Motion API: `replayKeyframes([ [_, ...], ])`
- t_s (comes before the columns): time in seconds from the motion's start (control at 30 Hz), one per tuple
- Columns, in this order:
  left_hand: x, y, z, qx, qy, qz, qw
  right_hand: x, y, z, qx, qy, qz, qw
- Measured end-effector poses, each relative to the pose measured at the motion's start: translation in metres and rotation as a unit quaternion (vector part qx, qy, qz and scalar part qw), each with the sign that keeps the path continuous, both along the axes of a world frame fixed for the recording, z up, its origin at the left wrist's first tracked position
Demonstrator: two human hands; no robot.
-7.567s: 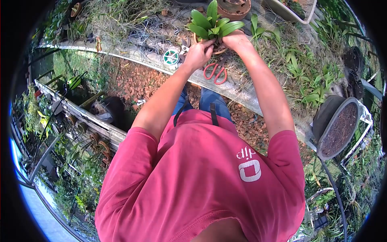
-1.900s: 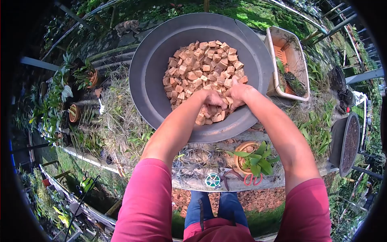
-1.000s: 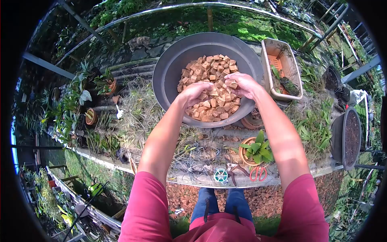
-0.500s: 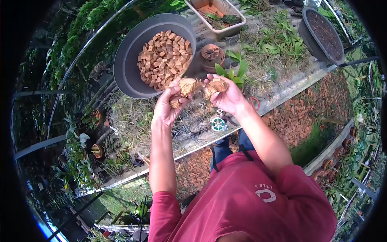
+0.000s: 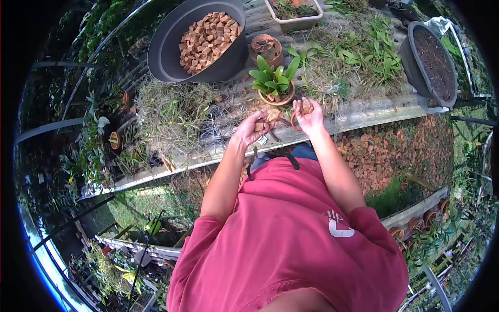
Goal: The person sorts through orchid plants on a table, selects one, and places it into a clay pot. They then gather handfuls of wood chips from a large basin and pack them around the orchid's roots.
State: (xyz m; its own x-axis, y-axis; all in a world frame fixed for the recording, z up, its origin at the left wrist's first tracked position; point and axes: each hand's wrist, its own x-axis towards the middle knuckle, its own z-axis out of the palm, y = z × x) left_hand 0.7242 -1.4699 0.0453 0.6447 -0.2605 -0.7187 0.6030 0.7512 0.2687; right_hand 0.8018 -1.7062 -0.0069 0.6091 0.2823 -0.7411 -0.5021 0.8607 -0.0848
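Observation:
My left hand (image 5: 252, 127) is closed around fibrous brown coconut husk chunks (image 5: 271, 115), palm up, near the bench's front edge. To its right, my right hand (image 5: 311, 120) is also palm up, its fingers curled on a smaller husk chunk (image 5: 305, 107). Just beyond both hands stands a clay pot (image 5: 276, 101) with a leafy green plant (image 5: 272, 79). A red looped handle (image 5: 294, 124) shows between my hands; the rest of that tool is partly hidden.
A large dark tub (image 5: 160, 49) of husk cubes (image 5: 212, 40) stands at the back left, beside another clay pot (image 5: 266, 48). Dry roots (image 5: 174, 109) and loose plants (image 5: 366, 52) cover the bench. A pale tray (image 5: 296, 23) and a soil-filled tub (image 5: 408, 62) lie farther back.
My hands have drawn apart and come back from the tub towards my body, each keeping husk. The view has shifted, and the potted plant behind my hands now shows whole.

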Motion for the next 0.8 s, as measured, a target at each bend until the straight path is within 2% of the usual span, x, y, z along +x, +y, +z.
replayKeyframes([
  [0.03,0.004,-0.005,-0.010,0.002,-0.007,-0.001,1.000,0.011,0.005,-0.007,-0.014,-0.005,0.005,1.000],
  [0.13,0.008,-0.024,0.007,0.012,-0.019,0.038,0.999,0.031,0.020,-0.046,-0.056,-0.058,0.010,0.997],
  [0.27,0.006,-0.026,0.005,-0.002,-0.029,0.067,0.997,0.043,0.043,-0.025,-0.131,-0.017,0.051,0.990],
  [0.4,0.001,-0.021,-0.001,0.011,-0.016,0.107,0.994,0.043,0.050,-0.030,-0.136,-0.062,0.114,0.982],
  [0.53,-0.003,-0.009,-0.012,-0.034,-0.022,0.122,0.992,0.044,0.048,-0.034,-0.170,-0.035,0.102,0.980],
  [0.63,0.002,-0.005,-0.028,-0.020,-0.040,0.111,0.993,0.048,0.036,-0.032,-0.208,-0.038,0.087,0.973],
  [0.8,0.030,-0.016,-0.055,0.132,-0.061,0.072,0.987,0.056,0.035,-0.008,-0.242,-0.116,0.136,0.954],
])
